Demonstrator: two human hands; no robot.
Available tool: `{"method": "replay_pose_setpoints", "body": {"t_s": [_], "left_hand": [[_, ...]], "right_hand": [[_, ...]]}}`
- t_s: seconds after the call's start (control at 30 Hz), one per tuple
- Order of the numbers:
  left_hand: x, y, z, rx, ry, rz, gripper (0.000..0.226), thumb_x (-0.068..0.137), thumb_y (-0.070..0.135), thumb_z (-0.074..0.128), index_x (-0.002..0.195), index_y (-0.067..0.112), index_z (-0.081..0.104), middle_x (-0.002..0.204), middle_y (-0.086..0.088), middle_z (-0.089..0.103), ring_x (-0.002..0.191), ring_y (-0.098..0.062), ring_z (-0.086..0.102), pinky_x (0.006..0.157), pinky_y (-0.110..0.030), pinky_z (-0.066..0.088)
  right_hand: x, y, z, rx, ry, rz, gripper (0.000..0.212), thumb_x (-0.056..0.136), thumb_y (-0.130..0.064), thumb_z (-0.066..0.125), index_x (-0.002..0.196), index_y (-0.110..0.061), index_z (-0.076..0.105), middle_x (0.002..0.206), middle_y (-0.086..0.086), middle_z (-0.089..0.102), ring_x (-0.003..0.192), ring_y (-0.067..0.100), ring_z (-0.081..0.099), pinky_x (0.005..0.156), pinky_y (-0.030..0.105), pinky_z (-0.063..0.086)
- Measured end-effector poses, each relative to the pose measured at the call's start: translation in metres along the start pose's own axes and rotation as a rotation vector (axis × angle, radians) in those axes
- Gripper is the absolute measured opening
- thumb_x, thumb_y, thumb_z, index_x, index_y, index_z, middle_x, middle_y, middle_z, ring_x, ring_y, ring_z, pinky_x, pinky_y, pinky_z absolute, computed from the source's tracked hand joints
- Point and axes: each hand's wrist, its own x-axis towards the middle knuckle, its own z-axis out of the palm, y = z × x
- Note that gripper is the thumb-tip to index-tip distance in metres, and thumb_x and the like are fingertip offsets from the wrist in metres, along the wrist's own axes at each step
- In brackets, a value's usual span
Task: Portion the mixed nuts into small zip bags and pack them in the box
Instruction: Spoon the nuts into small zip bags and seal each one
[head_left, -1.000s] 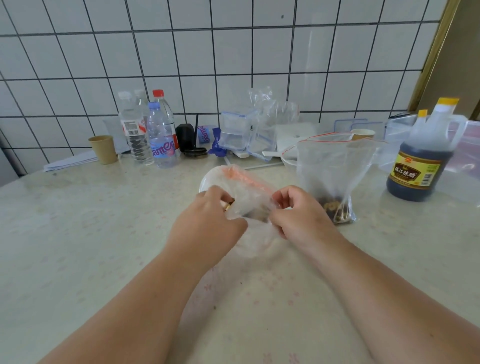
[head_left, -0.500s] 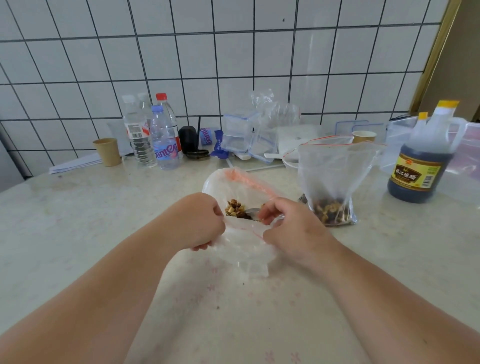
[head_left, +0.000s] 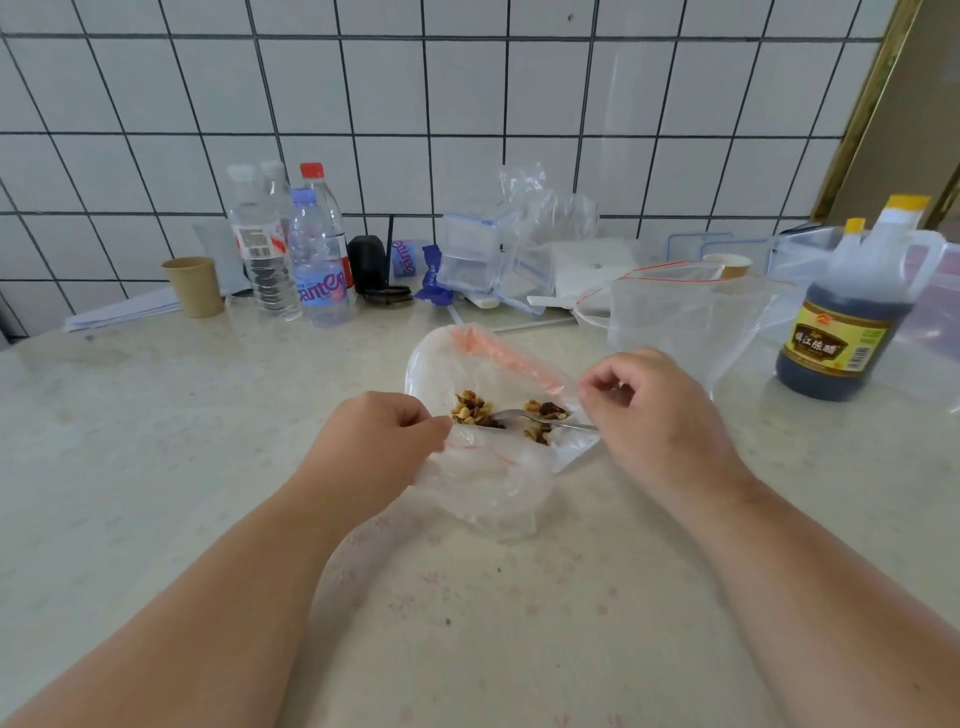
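Clear plastic, red zip strip: the small zip bag (head_left: 483, 467) sits crumpled on the table (head_left: 156, 441) right in front of me, mouth spread wide and facing up. My left hand (head_left: 374, 447) pinches the near-left edge of that mouth, fingers curled round the film. Mixed nuts (head_left: 472, 408) lie in two little heaps inside the opening, w/ a metal spoon (head_left: 540, 420) across them, bowl toward my left hand, handle running right. My right hand (head_left: 660, 415) is at the bag's right edge by the handle end, fingers curled (whether it actually grips the handle or the plastic, can't tell, the fingertips hide it).

Behind my right hand stands a bigger zip bag (head_left: 685, 322), upright and open; its bottom is hidden by my hand. Far right: a dark sauce jug (head_left: 852, 317) w/ yellow cap and label. Along the tiled wall (head_left: 467, 104) are water bottles (head_left: 291, 249), a brown paper cup (head_left: 193, 286) to their left, some clear lidded containers (head_left: 472, 249) approx. in the middle, and another paper cup (head_left: 732, 264) behind the big bag. Which of the containers is the packing box, can't tell.
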Motion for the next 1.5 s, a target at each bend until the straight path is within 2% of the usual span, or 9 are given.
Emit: {"method": "replay_pose_setpoints", "body": {"t_s": [0.13, 0.23, 0.4, 0.57, 0.67, 0.8, 1.0, 1.17, 1.5], "left_hand": [[0.000, 0.000, 0.002, 0.013, -0.007, -0.009, 0.025, 0.092, 0.038, 0.066, 0.069, 0.030, 0.074, 0.047, 0.012, 0.060, 0.037, -0.001, 0.049, 0.043, -0.020, 0.041], [-0.001, 0.000, 0.003, 0.013, -0.044, -0.019, 0.028, 0.092, 0.042, 0.066, 0.068, 0.031, 0.075, 0.046, 0.013, 0.060, 0.036, -0.002, 0.050, 0.035, -0.016, 0.040], [0.000, -0.001, 0.001, -0.053, -0.103, -0.087, 0.033, 0.090, 0.047, 0.071, 0.069, 0.022, 0.076, 0.046, 0.011, 0.062, 0.036, -0.006, 0.049, 0.044, -0.020, 0.046], [0.002, -0.002, -0.002, -0.100, -0.141, -0.121, 0.027, 0.086, 0.040, 0.078, 0.068, 0.020, 0.076, 0.047, 0.010, 0.061, 0.038, -0.007, 0.047, 0.045, -0.021, 0.043], [0.002, -0.004, -0.003, -0.143, -0.176, -0.119, 0.023, 0.084, 0.037, 0.080, 0.071, 0.018, 0.077, 0.056, 0.003, 0.059, 0.046, -0.014, 0.047, 0.051, -0.026, 0.043], [0.003, -0.005, -0.001, -0.127, -0.169, -0.101, 0.022, 0.085, 0.037, 0.079, 0.073, 0.019, 0.076, 0.054, 0.006, 0.059, 0.045, -0.012, 0.046, 0.051, -0.025, 0.043], [0.008, -0.009, 0.008, -0.050, -0.122, -0.109, 0.024, 0.087, 0.041, 0.075, 0.071, 0.023, 0.073, 0.045, 0.013, 0.055, 0.035, -0.007, 0.044, 0.038, -0.018, 0.038], [0.011, -0.010, 0.011, -0.011, -0.108, -0.128, 0.022, 0.087, 0.042, 0.073, 0.069, 0.029, 0.075, 0.043, 0.014, 0.056, 0.030, -0.005, 0.043, 0.035, -0.018, 0.036], [0.011, -0.015, 0.014, -0.008, -0.109, -0.115, 0.029, 0.088, 0.047, 0.072, 0.072, 0.023, 0.071, 0.044, 0.012, 0.053, 0.032, -0.007, 0.041, 0.034, -0.017, 0.033]], "right_hand": [[0.001, 0.005, 0.001, -0.217, -0.174, 0.042, 0.012, 0.084, -0.028, 0.071, 0.095, -0.030, 0.068, 0.104, -0.006, 0.055, 0.096, 0.017, 0.055, 0.083, 0.032, 0.046], [0.000, 0.002, 0.001, -0.311, -0.325, 0.080, 0.024, 0.085, -0.032, 0.067, 0.108, -0.034, 0.061, 0.110, -0.006, 0.052, 0.101, 0.019, 0.054, 0.084, 0.033, 0.044], [0.011, -0.004, -0.005, -0.410, -0.433, 0.092, 0.026, 0.092, -0.019, 0.059, 0.113, -0.035, 0.060, 0.108, -0.005, 0.058, 0.100, 0.020, 0.056, 0.077, 0.029, 0.041], [0.025, -0.010, -0.004, -0.317, -0.359, 0.084, 0.018, 0.097, -0.027, 0.054, 0.097, -0.019, 0.070, 0.095, 0.001, 0.068, 0.091, 0.023, 0.061, 0.070, 0.030, 0.044], [0.026, -0.005, 0.004, -0.134, -0.263, 0.110, 0.018, 0.093, -0.032, 0.058, 0.080, -0.027, 0.070, 0.077, 0.000, 0.069, 0.074, 0.021, 0.061, 0.059, 0.028, 0.041], [0.022, 0.011, 0.017, 0.240, -0.151, 0.168, 0.023, 0.092, -0.036, 0.064, 0.070, -0.037, 0.071, 0.057, -0.013, 0.065, 0.053, 0.007, 0.056, 0.064, 0.031, 0.049], [0.019, 0.023, 0.032, 0.359, -0.084, 0.175, 0.022, 0.095, -0.038, 0.060, 0.083, -0.026, 0.075, 0.071, -0.004, 0.072, 0.064, 0.012, 0.065, 0.076, 0.046, 0.057], [0.021, 0.026, 0.040, 0.338, -0.176, 0.108, 0.021, 0.096, -0.040, 0.059, 0.082, -0.036, 0.074, 0.072, -0.016, 0.071, 0.058, -0.003, 0.059, 0.064, 0.027, 0.045], [0.026, 0.028, 0.039, 0.662, -0.123, 0.357, 0.024, 0.080, -0.030, 0.053, 0.071, -0.023, 0.074, 0.065, 0.000, 0.071, 0.051, 0.009, 0.055, 0.050, 0.025, 0.041]]}}
